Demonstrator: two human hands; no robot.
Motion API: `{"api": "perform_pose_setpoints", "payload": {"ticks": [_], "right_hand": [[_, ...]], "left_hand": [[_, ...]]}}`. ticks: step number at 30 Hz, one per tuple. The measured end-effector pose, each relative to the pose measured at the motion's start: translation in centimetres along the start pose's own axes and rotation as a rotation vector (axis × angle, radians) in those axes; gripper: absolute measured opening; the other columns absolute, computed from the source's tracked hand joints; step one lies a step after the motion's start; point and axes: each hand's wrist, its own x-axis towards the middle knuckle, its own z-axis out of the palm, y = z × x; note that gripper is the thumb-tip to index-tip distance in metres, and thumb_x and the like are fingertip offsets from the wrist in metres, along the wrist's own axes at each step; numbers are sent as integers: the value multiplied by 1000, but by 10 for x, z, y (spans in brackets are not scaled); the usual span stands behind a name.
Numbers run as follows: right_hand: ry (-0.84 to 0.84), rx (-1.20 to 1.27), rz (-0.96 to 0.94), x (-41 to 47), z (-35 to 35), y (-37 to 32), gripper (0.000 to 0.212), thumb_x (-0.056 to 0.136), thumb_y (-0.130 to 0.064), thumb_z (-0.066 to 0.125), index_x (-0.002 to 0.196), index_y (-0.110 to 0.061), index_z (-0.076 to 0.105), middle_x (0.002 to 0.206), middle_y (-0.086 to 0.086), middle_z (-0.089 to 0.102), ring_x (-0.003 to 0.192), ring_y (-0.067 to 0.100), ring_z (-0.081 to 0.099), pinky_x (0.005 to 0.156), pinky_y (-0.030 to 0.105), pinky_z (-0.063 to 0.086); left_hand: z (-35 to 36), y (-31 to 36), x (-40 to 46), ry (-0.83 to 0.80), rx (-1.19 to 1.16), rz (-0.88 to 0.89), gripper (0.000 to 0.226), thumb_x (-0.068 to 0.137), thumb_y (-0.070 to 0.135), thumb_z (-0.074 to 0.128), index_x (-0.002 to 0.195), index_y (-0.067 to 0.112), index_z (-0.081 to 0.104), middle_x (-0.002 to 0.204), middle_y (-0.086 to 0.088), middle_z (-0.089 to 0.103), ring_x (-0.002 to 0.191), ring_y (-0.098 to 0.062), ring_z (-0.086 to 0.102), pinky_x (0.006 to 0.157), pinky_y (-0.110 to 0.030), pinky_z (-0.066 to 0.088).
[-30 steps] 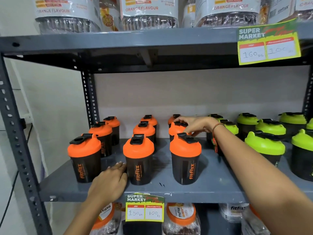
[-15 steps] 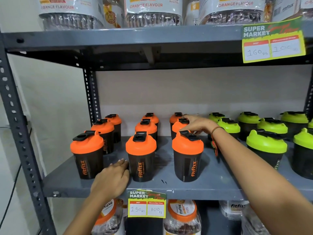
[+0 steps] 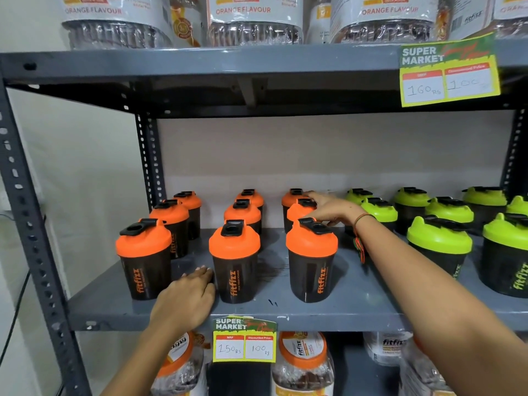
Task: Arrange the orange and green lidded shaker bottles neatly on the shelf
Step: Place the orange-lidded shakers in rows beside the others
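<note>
Shaker bottles on grey shelf [image 3: 354, 304], both hands among the orange ones.

Nine orange-lidded bottles [image 3: 234, 262] stand upright, long axes vertical, in three columns on the shelf's left half; dark bodies, contents not discernible. Green-lidded bottles [image 3: 438, 247] upright at right, rows less even. Front spout caps point different ways. Left hand [image 3: 185, 302] lies flat, fingers together, on the shelf between the near-left and near-middle orange bottles, touching the middle one's base; grips nothing. Right hand [image 3: 333, 211], fingers spread, rests over the middle bottle of the right orange column [image 3: 300, 212]; grip cannot tell. Price tag [image 3: 244, 342] on shelf edge; jars [image 3: 303, 364] below, orange-flavour jars [image 3: 254, 21] above.
</note>
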Motion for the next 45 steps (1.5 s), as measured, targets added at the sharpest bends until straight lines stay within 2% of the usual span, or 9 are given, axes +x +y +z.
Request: {"api": "perform_pose_setpoints", "payload": {"ticks": [3,6,10,12,16,21,33,38,45], "right_hand": [[63,95,-41,-17,-11,-2,108,76,-45,83,158,-29,15,146,2,40,121,24,54,89,38,53],[186,368,-141,-43,-23,-4,96,77,-39,83,155,-31,26,149,5,40,135,23,43,110,41,39],[378,772,-296,-89,-10,-4,57,84,-48,72,135,-34,55,135,-8,57,123,6,56,110,38,41],[301,865,-317,-109,6,7,56,83,-53,69,135,-35,55,138,-6,57,123,7,58,110,38,43],[-1,680,-237,-133,39,32,80,67,-52,81,137,-44,45,136,-17,55,117,-10,58,95,17,47],[-81,558,-201,-135,65,38,96,57,-43,95,136,-47,41,130,-23,63,123,-1,58,105,27,46],[146,458,-173,-133,84,28,98,59,-38,94,138,-38,35,131,-13,59,117,1,58,96,25,50],[206,460,-156,-136,83,31,106,56,-40,94,144,-32,35,135,-8,58,123,11,57,105,39,47],[235,455,-146,-140,83,36,101,54,-46,92,138,-39,35,128,-18,57,121,7,56,98,30,47]], "left_hand": [[0,1,0,-7,1,-3,46,95,35,26,138,28,41,153,4,36,133,-27,43,102,-42,42],[-1,1,0,-15,0,-7,47,95,35,26,140,28,40,153,2,35,134,-28,41,105,-42,40],[-2,2,-1,-19,15,-6,47,95,34,25,139,27,40,153,1,35,134,-29,41,104,-43,39],[-2,2,-2,-24,12,-12,47,96,34,25,140,27,39,153,1,35,135,-29,39,105,-43,38],[-3,3,-2,-28,15,-7,47,95,34,25,139,25,41,153,0,35,135,-30,40,105,-43,39],[-3,4,-3,-31,7,-7,47,95,35,25,138,24,42,153,-1,35,134,-30,40,105,-44,39],[-2,1,-2,-18,3,-9,46,95,35,26,136,26,43,152,0,37,133,-30,42,102,-45,40],[-1,0,-1,-18,4,-5,47,95,36,25,137,27,42,153,0,36,134,-32,41,104,-46,38],[1,0,-1,-12,1,-2,45,95,35,25,136,26,43,152,0,37,135,-32,40,105,-46,37]]}}
